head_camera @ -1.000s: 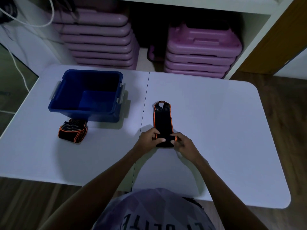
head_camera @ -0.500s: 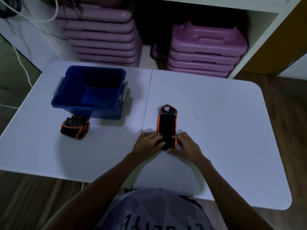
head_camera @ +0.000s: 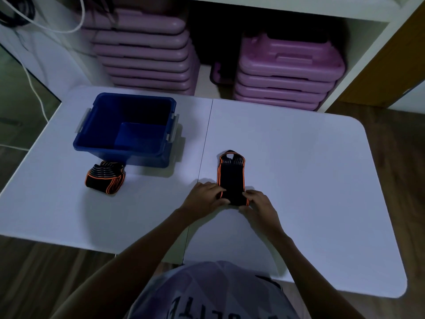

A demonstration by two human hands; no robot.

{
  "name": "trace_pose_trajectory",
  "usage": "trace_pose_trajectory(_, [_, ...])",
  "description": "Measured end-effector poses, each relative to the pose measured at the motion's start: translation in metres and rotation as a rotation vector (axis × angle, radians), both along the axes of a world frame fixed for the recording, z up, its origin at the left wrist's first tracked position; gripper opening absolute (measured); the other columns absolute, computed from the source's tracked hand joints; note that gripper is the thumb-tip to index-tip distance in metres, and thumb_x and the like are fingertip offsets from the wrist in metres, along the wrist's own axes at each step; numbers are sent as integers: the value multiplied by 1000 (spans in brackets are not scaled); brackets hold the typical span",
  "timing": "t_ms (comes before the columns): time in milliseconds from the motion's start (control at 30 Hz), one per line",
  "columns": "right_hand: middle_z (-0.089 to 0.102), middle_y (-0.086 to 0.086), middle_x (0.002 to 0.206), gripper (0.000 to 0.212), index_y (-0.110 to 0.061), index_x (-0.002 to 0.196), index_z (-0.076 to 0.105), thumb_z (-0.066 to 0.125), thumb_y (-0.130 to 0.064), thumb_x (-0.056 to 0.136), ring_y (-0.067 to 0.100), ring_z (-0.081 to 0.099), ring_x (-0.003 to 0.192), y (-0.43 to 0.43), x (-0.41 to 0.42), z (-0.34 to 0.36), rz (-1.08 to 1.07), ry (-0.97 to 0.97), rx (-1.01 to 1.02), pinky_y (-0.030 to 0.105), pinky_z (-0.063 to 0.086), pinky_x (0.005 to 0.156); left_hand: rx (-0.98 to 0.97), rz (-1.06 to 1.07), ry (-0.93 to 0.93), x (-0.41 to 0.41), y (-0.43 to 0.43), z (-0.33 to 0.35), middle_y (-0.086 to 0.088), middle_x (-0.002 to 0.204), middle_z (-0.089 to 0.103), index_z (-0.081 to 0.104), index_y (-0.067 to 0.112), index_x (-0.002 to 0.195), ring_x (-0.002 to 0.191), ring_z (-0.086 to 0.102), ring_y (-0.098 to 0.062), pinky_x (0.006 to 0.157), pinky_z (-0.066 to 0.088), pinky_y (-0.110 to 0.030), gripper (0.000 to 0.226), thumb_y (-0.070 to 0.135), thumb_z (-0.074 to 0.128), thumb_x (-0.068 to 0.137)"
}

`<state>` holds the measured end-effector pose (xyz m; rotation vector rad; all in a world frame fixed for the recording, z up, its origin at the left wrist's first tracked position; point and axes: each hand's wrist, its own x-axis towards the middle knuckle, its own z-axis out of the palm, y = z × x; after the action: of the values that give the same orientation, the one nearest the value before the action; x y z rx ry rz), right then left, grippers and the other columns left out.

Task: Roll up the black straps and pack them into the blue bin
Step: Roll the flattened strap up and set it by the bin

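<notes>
A black strap with orange edging (head_camera: 231, 173) lies lengthwise on the white table (head_camera: 299, 180), its looped end pointing away from me. Its near end is turned over into a small roll. My left hand (head_camera: 203, 198) grips that roll from the left and my right hand (head_camera: 258, 203) grips it from the right. A second black strap (head_camera: 105, 178) lies bunched up on the table just in front of the blue bin (head_camera: 92, 143). The bin stands at the table's back left, and its inside looks empty.
Two stacks of purple plastic cases (head_camera: 285, 72) fill the white shelf behind the table. White cables (head_camera: 34, 88) hang at the far left. A seam (head_camera: 204, 143) runs down the table's middle. Wooden floor surrounds the table.
The roll under my fingers has moved a little farther along the strap, so the flat part is shorter. The camera view has shifted slightly downward.
</notes>
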<state>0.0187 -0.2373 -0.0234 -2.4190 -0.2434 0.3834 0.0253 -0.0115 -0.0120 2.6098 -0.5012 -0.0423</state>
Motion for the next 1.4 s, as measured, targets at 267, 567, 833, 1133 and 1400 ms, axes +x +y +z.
trace_pose_trajectory(267, [67, -3, 100, 37, -23, 107, 65, 47, -51, 90, 14, 61, 96, 6, 27, 10, -71, 9, 300, 37, 51, 81, -314, 362, 396, 13, -13, 6, -1, 66, 54, 50, 17, 68, 65, 54, -22, 62, 40, -33, 44, 58, 43, 80])
trace_pose_trajectory(567, [49, -1, 73, 52, -29, 57, 46, 29, -67, 89, 19, 51, 70, 18, 49, -1, -101, 64, 64, 35, 40, 59, -95, 187, 47, -5, -11, -2, -9, 113, 66, 59, 9, 119, 99, 62, -25, 80, 50, -35, 72, 61, 56, 70])
trace_pose_trajectory(833, [56, -17, 106, 27, -41, 109, 55, 49, -54, 86, 0, 54, 95, 8, 7, -12, -87, 28, 197, 28, 43, 73, -66, 158, 184, 0, -4, 1, -5, 121, 61, 54, 17, 123, 111, 53, -21, 89, 41, -36, 69, 67, 44, 77])
trace_pose_trajectory(1133, [59, -7, 115, 49, -31, 133, 49, 65, -28, 86, 10, 53, 103, -4, 15, -2, 53, -32, 107, 26, 44, 85, -77, 62, 37, -16, -4, -5, -15, 128, 54, 45, 5, 133, 114, 54, -28, 94, 50, -40, 66, 35, 68, 78])
trace_pose_trajectory(1400, [55, 4, 99, 28, -39, 107, 59, 52, -55, 85, 14, 51, 96, 1, 21, 13, 40, 69, 301, 31, 44, 79, -290, 305, 402, -9, 2, 9, 1, 96, 65, 56, 22, 104, 88, 59, -16, 74, 48, -31, 29, 45, 56, 86])
